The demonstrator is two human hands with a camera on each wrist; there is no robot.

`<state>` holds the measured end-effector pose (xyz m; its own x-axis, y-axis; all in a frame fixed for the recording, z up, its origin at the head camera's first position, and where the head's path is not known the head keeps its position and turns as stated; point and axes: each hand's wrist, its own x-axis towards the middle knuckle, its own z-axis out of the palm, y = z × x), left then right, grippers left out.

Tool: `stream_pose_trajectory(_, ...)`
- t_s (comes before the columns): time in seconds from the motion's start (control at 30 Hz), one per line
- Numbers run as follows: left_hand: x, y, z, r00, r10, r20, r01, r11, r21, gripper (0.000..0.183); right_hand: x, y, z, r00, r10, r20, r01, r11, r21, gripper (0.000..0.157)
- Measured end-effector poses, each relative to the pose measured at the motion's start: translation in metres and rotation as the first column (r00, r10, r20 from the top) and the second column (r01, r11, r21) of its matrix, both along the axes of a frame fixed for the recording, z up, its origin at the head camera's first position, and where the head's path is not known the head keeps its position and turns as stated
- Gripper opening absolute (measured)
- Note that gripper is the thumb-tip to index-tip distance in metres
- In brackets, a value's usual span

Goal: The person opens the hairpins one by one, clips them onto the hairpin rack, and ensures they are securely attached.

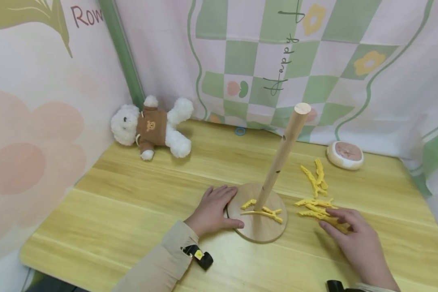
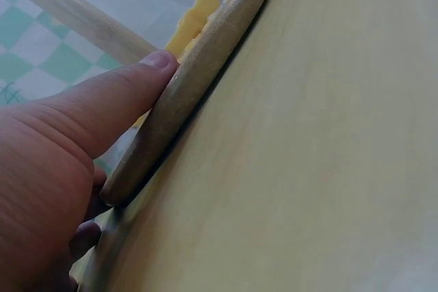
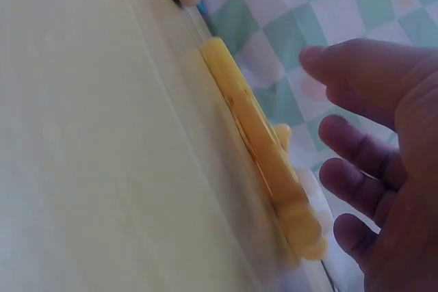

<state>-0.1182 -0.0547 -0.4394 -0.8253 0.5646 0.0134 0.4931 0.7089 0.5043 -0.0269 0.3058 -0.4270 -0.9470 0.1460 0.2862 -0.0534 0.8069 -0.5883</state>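
A round wooden base (image 1: 257, 235) carries an upright wooden post (image 1: 282, 158) with small dark holes. Yellow branch-shaped pieces (image 1: 273, 215) lie on the base about the post's foot. My left hand (image 1: 213, 213) rests against the base's left rim, thumb laid over its top edge; in the left wrist view the thumb touches the rim (image 2: 185, 94). My right hand (image 1: 361, 241) hovers over a small pile of yellow branch pieces (image 1: 310, 213), fingers loosely bent and apart from the thumb. The right wrist view shows a yellow piece (image 3: 256, 135) below the hand, with nothing between the fingers.
Farther back lie more yellow branch pieces (image 1: 317, 178). A white plush toy in a brown top (image 1: 157, 127) lies at the back left. A small blue ring (image 1: 240, 131) and a white-and-pink rounded object (image 1: 345, 155) are near the curtain (image 1: 241, 56) behind the table.
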Motion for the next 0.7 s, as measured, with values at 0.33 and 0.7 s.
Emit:
stream_pose_trajectory(0.33, 0.000, 0.000, 0.001, 1.000, 0.000, -0.009, 0.000, 1.000, -0.008, 0.103, 0.002, 0.020, -0.002, 0.990, -0.021, 0.138, 0.019, 1.000, 0.013, 0.051)
stream_pose_trajectory(0.7, -0.002, 0.000, -0.001, 1.000, -0.004, -0.002, 0.004, 1.000, 0.013, 0.102, 0.004, 0.035, 0.001, 0.955, -0.012, 0.296, -0.009, 0.998, 0.066, 0.064)
